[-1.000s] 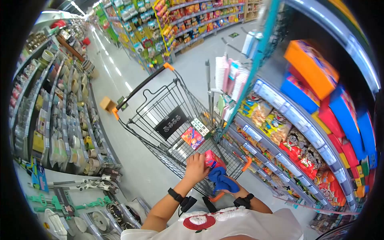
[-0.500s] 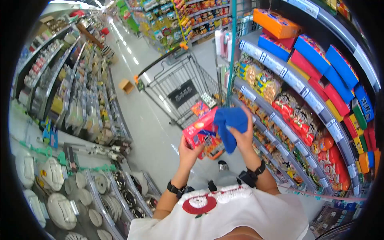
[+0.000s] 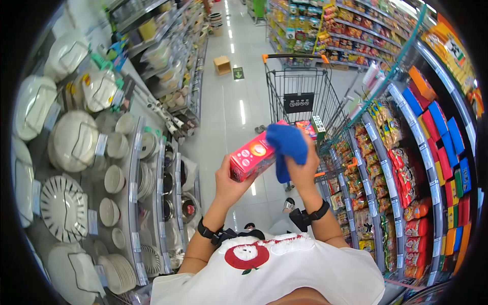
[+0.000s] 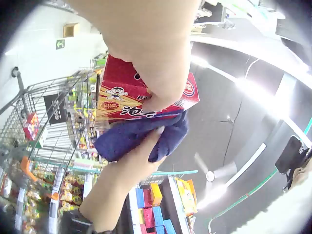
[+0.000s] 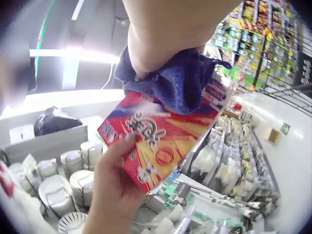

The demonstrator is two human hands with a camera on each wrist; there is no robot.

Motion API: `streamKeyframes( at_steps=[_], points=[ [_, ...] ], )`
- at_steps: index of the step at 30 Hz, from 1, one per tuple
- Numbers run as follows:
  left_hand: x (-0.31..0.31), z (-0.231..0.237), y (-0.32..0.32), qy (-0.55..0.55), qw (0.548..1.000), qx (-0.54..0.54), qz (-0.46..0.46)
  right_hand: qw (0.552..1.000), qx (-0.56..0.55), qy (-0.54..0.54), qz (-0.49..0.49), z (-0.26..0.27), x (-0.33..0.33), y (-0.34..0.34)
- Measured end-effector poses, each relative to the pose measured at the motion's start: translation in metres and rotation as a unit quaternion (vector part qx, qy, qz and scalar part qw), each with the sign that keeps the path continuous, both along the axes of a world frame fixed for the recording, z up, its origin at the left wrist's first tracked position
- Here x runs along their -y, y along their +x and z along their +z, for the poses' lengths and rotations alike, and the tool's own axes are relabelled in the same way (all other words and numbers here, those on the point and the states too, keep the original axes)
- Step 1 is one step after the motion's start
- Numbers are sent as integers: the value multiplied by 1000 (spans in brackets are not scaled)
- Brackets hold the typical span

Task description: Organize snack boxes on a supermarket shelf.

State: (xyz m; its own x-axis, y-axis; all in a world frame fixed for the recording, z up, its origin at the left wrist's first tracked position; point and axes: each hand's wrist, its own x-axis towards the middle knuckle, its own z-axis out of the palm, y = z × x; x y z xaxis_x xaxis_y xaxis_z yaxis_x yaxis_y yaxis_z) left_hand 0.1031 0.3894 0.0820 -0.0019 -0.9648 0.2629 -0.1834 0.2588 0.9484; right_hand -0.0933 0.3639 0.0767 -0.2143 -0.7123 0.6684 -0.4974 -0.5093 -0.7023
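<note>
A red snack box (image 3: 250,155) with yellow and white print is held up in front of the chest. My left hand (image 3: 230,179) grips its near end, thumb on one side and fingers on the other. In my right hand (image 3: 303,170) is a blue cloth (image 3: 287,146), bunched and pressed against the far end of the box. The right wrist view shows the cloth (image 5: 170,80) lying over the printed face, with the left hand (image 5: 117,170) at the opposite end. From the left wrist, the cloth (image 4: 141,136) runs along the box's edge under the right thumb.
A black wire shopping cart (image 3: 300,94) stands ahead, with a red box (image 3: 304,125) and a green-and-white box (image 3: 318,125) inside. Shelves of plates and bowls (image 3: 76,137) line the left; snack shelves (image 3: 406,188) line the right. A small wooden box (image 3: 222,65) sits on the aisle floor.
The box has come up out of the cart toward the chest, and the cloth has moved along it. The view has turned, so the cart now appears farther ahead and to the right.
</note>
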Motion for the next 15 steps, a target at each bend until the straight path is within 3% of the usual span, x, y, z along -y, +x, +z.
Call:
streamKeyframes(
  at_steps=[1, 4, 5, 7, 10, 15],
  points=[
    [-7, 2, 10, -48, 998, 42, 1, 996, 82, 43, 5, 1, 1, 4],
    [-22, 10, 31, -184, 970, 157, -12, 998, 2, 61, 14, 15, -19, 18],
    [-24, 12, 35, -225, 956, 189, -12, 997, -73, 18, 11, 21, -31, 28],
    [-23, 15, 43, -309, 918, 247, -11, 990, -113, 53, 67, 24, -56, 45],
    [-26, 23, 52, -336, 904, 263, -10, 982, -146, 0, 121, 43, -75, 58],
    [-34, 37, 61, -348, 900, 261, -34, 987, -139, 64, 41, 37, -61, 39]
  ],
)
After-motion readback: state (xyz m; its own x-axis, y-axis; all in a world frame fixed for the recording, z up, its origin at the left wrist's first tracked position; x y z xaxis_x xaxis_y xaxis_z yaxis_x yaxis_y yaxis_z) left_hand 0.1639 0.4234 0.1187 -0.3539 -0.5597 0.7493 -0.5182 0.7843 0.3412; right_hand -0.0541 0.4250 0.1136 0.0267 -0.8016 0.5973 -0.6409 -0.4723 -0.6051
